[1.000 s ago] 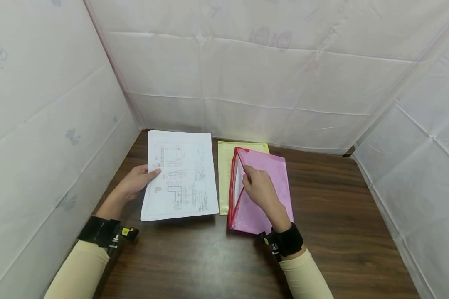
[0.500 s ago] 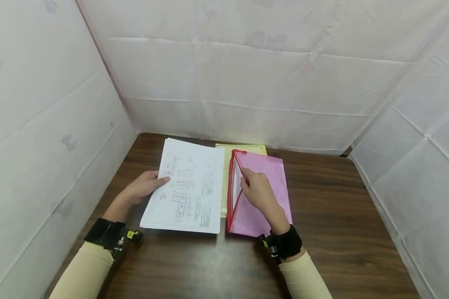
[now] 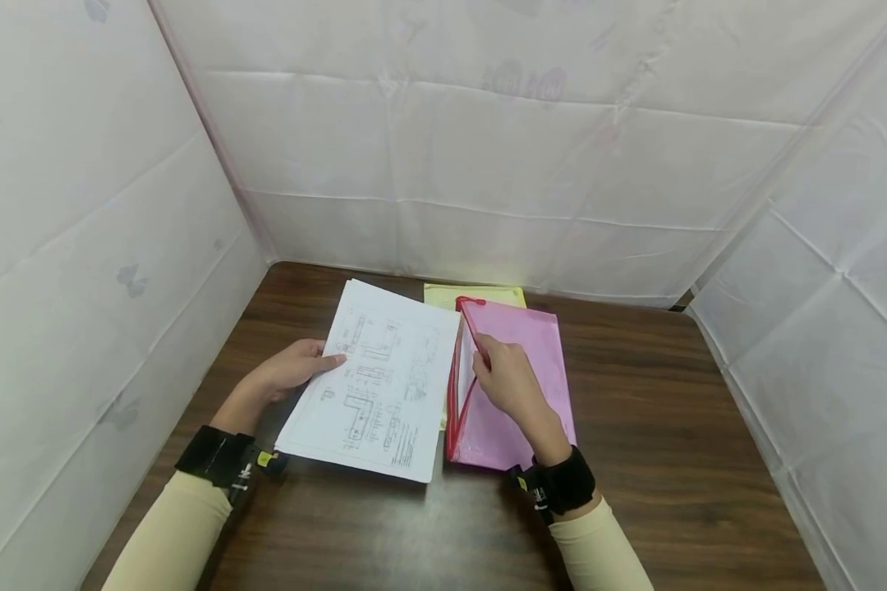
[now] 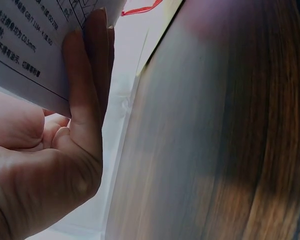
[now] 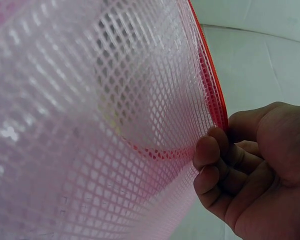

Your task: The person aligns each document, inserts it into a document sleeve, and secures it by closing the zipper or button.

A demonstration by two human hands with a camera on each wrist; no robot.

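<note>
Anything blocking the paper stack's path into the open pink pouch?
Nothing visible. The right hand pinches the pink pouch by its red zipper edge, holding the mouth open toward the paper stack, which the left hand holds beside it. The yellow folder lies underneath, not between.

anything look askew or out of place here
Only the papers stand out: held by the left hand, they sit skewed, overlapping the yellow folder. The right hand pinches the pink pouch open at its zipper edge. Nothing looks spilled or damaged.

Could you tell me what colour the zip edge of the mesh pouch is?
Red, on a pink pouch; the right wrist view shows it best.
</note>
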